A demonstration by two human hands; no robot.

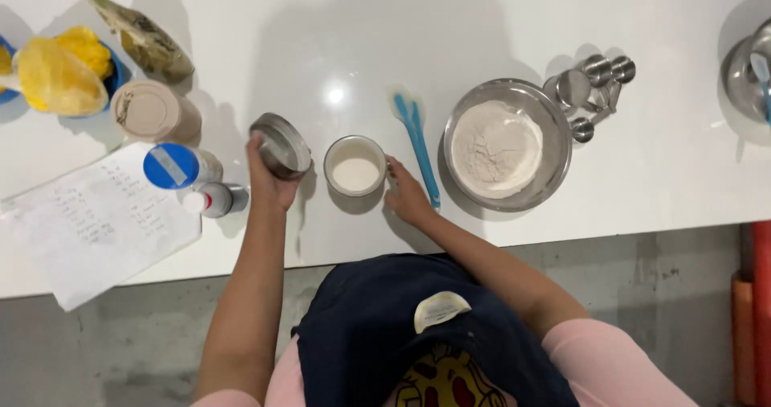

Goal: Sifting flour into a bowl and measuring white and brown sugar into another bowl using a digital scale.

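Note:
My left hand [269,178] grips a round metal lid [280,145], tilted up just left of a small white container [355,166] filled with white powder. My right hand [405,194] rests against the right side of that container, fingers curled toward it; whether it grips it I cannot tell. A blue spatula [419,142] lies on the white counter [658,174] just beyond my right hand. A steel bowl of flour [506,144] stands to the right of the spatula.
Metal measuring cups [590,86] lie behind the bowl. Left of my hand stand a blue-capped jar [173,166], a small bottle [215,199], a tan-lidded can [152,111], a handwritten paper [88,222], a bag [140,38] and yellow items [60,74]. Another steel bowl [747,70] sits far right.

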